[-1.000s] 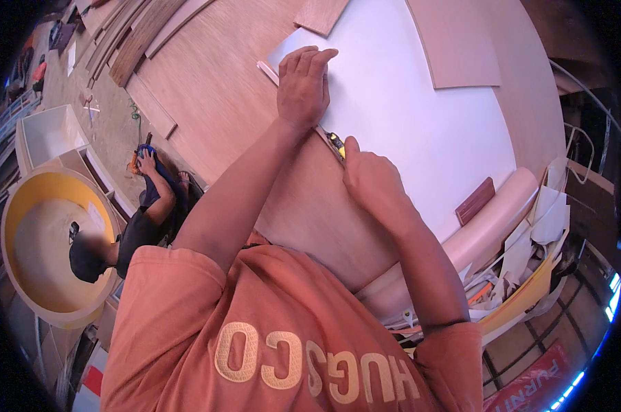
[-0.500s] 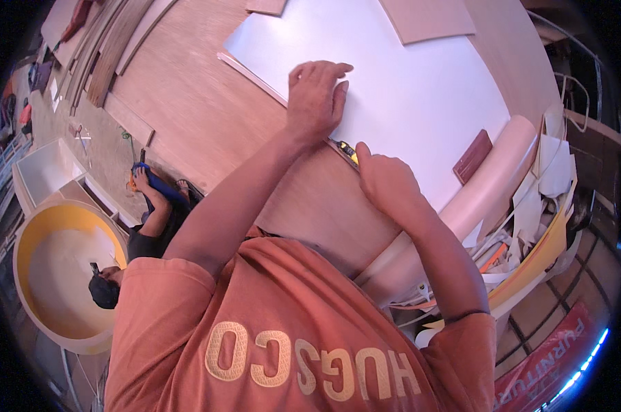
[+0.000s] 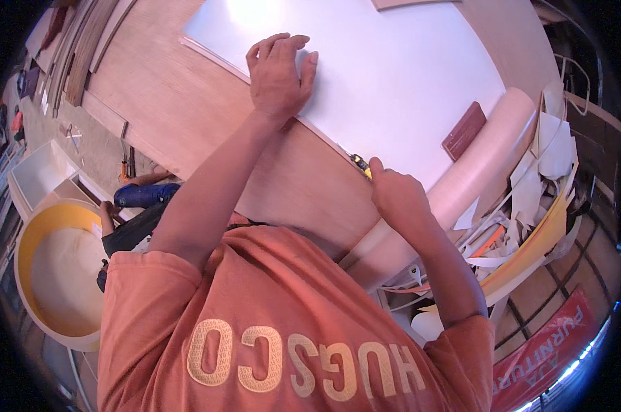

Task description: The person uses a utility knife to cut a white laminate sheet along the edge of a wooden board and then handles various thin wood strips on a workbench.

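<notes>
A glossy white sheet (image 3: 400, 75) lies on a broad brown wooden board (image 3: 166, 103). My left hand (image 3: 281, 79) rests near the sheet's edge, its fingers stretched out and slightly bent, holding nothing. A yellow and black utility knife (image 3: 360, 164) is gripped in my right hand (image 3: 400, 196), its tip at the near edge of the sheet. The blade itself is too small to make out clearly. Along that edge a thin pale line runs between my two hands.
To the right lie a large pinkish roll (image 3: 486, 161) and a dark red flat piece (image 3: 464, 130). Offcuts (image 3: 492, 240) pile up beyond the roll. At the left, a co-worker in blue (image 3: 145, 195) is beside a round yellow-rimmed piece (image 3: 32, 247). Long planks (image 3: 84, 62) lie far left.
My right hand has drawn the knife along the sheet's edge, toward the right and nearer me, away from my left hand. The left hand keeps its place on the sheet. The view has shifted.
</notes>
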